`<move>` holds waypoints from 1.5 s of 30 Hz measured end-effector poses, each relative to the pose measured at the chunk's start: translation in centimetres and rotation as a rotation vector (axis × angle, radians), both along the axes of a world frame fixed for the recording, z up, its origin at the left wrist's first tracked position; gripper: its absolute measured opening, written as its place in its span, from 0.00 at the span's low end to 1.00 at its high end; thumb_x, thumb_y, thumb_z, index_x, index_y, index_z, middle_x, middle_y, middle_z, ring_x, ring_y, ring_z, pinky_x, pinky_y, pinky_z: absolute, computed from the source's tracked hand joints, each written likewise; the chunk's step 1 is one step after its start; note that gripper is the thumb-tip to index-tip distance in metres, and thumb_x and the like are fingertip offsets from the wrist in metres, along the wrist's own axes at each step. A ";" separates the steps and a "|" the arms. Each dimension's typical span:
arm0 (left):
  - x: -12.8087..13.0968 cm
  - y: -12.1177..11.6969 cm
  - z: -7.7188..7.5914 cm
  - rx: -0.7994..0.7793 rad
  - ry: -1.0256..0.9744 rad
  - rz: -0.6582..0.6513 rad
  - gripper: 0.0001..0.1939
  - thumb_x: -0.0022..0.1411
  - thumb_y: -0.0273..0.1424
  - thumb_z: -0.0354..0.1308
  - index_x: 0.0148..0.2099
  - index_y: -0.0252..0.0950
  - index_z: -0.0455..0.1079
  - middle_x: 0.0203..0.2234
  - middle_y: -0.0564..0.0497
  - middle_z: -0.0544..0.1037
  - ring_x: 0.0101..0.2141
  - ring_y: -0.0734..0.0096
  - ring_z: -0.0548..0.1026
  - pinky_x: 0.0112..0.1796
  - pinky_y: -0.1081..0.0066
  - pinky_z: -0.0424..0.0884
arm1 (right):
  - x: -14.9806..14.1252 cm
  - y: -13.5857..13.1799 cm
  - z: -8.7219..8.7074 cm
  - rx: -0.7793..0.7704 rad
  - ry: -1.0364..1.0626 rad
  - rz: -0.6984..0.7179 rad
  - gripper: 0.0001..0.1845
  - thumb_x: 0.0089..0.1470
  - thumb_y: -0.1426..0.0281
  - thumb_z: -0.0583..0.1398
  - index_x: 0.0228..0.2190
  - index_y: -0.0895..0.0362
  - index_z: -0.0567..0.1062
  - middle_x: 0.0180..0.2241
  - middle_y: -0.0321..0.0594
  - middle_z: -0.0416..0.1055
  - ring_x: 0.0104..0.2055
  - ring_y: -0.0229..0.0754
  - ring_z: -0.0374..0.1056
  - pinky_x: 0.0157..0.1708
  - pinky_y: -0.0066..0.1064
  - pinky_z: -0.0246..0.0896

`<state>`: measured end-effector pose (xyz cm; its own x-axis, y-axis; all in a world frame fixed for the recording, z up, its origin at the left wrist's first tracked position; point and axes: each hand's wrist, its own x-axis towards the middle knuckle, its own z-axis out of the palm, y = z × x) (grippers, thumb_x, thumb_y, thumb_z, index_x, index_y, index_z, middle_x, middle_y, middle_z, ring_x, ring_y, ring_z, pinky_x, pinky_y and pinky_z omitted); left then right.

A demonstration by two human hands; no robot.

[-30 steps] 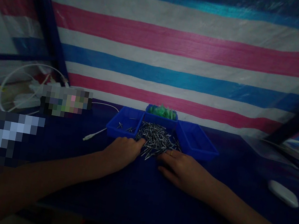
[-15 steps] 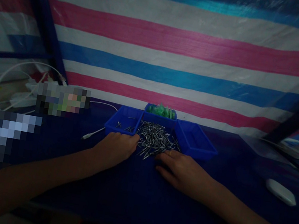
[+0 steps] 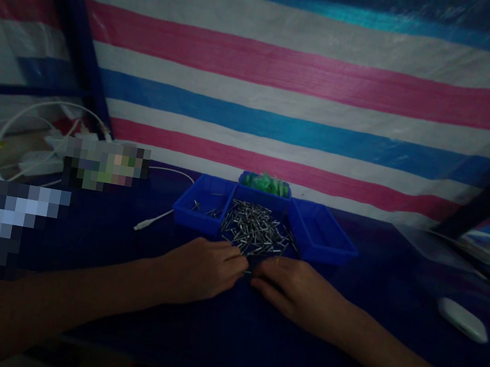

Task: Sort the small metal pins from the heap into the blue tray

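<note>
In the middle of the table is a heap of thin metal pins (image 3: 256, 226), dull silver and nail-like. Just in front of it, my left hand (image 3: 211, 270) is closed, its thumb and fingertips pinched on a single metal pin (image 3: 247, 272) whose end sticks out to the right. My right hand (image 3: 291, 286), with a ring on one finger, faces it from a short gap away. Its fingers are curled together with the tips turned down; what they hold, if anything, is hidden.
Several pins lie in the left blue tray (image 3: 192, 218). A right blue tray (image 3: 325, 251) flanks the heap, and a back blue tray (image 3: 264, 198) holds green pieces (image 3: 266, 182). A white cable (image 3: 152, 220) lies leftward; a white rounded case (image 3: 463, 320) sits far right.
My left hand has moved right and toward me, from beside the left tray to near my right hand. A pin now shows between them. My right hand has shifted slightly toward me.
</note>
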<state>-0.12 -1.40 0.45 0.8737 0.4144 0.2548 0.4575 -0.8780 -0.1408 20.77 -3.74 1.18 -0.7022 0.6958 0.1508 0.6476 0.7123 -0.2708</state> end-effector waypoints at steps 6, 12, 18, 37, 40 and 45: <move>0.1 0.0 -0.1 -0.023 0.007 -0.052 0.07 0.64 0.28 0.45 0.37 0.34 0.64 0.29 0.51 0.70 0.31 0.70 0.69 0.26 0.73 0.63 | 0.0 0.0 0.1 -0.011 -0.018 -0.029 0.07 0.57 0.70 0.53 0.30 0.58 0.68 0.28 0.37 0.68 0.29 0.36 0.64 0.29 0.26 0.55; 0.2 0.1 -0.1 -0.166 -0.103 -0.058 0.08 0.64 0.30 0.46 0.39 0.34 0.65 0.30 0.51 0.70 0.32 0.73 0.69 0.31 0.74 0.65 | -0.1 0.0 0.1 -0.025 0.021 0.002 0.08 0.58 0.71 0.51 0.31 0.59 0.68 0.28 0.38 0.68 0.30 0.36 0.64 0.30 0.27 0.56; 0.1 0.4 0.1 -0.364 -0.278 0.024 0.03 0.59 0.29 0.53 0.36 0.34 0.66 0.29 0.53 0.70 0.31 0.75 0.69 0.32 0.75 0.64 | -0.1 0.1 0.3 -0.108 0.098 -0.045 0.09 0.59 0.72 0.50 0.31 0.59 0.69 0.28 0.36 0.69 0.29 0.35 0.65 0.29 0.26 0.55; 0.9 -0.4 0.6 -0.586 -0.420 -0.053 0.06 0.58 0.30 0.56 0.37 0.34 0.70 0.26 0.54 0.71 0.26 0.79 0.68 0.28 0.79 0.64 | -0.3 0.0 -0.2 -0.111 0.083 0.058 0.10 0.60 0.72 0.49 0.30 0.59 0.67 0.28 0.37 0.66 0.29 0.34 0.62 0.30 0.26 0.57; 0.7 -0.4 0.6 -0.551 -0.412 -0.055 0.07 0.58 0.31 0.55 0.38 0.34 0.70 0.26 0.53 0.72 0.27 0.77 0.68 0.30 0.78 0.65 | -0.2 -0.1 -0.2 -0.109 0.080 0.054 0.10 0.60 0.71 0.49 0.30 0.59 0.66 0.28 0.37 0.66 0.29 0.35 0.63 0.30 0.26 0.56; 0.3 0.2 0.0 -0.390 -0.409 0.001 0.08 0.62 0.30 0.51 0.39 0.34 0.69 0.30 0.51 0.73 0.32 0.74 0.69 0.34 0.75 0.65 | -0.2 -0.1 0.2 -0.063 0.048 -0.022 0.09 0.60 0.70 0.50 0.30 0.58 0.67 0.27 0.37 0.67 0.29 0.35 0.64 0.30 0.27 0.56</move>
